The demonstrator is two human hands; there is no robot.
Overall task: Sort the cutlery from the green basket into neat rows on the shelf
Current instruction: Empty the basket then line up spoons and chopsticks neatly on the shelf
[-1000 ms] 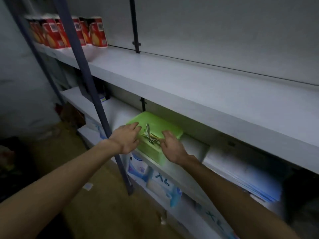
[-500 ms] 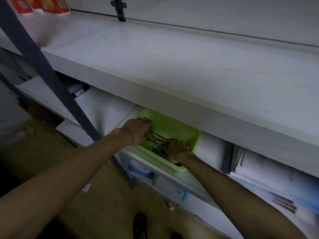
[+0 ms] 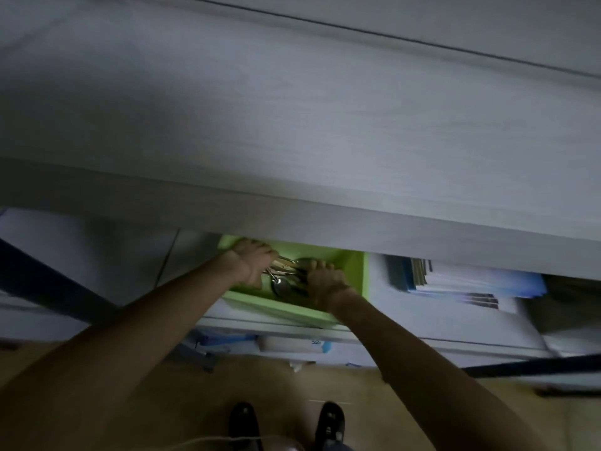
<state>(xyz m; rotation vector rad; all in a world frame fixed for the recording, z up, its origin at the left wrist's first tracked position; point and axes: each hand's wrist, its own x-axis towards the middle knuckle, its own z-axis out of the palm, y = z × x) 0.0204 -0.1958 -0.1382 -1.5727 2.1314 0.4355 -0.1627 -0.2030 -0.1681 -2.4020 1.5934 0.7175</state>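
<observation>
The wide white upper shelf point(image 3: 292, 125) lies bare, presumably where I am to lay the rows. Below it, the green basket point(image 3: 276, 309) sits on the lower shelf, half under the overhang, beside stacked papers point(image 3: 471, 284). My left hand point(image 3: 252, 266) curls round a bundle of cutlery point(image 3: 283, 270) inside the basket; my right hand point(image 3: 325, 283) curls over the pieces from the other side, likely gathering them for one lift. A blue-and-white pack point(image 3: 315, 345) below bears print too blurred to read.
</observation>
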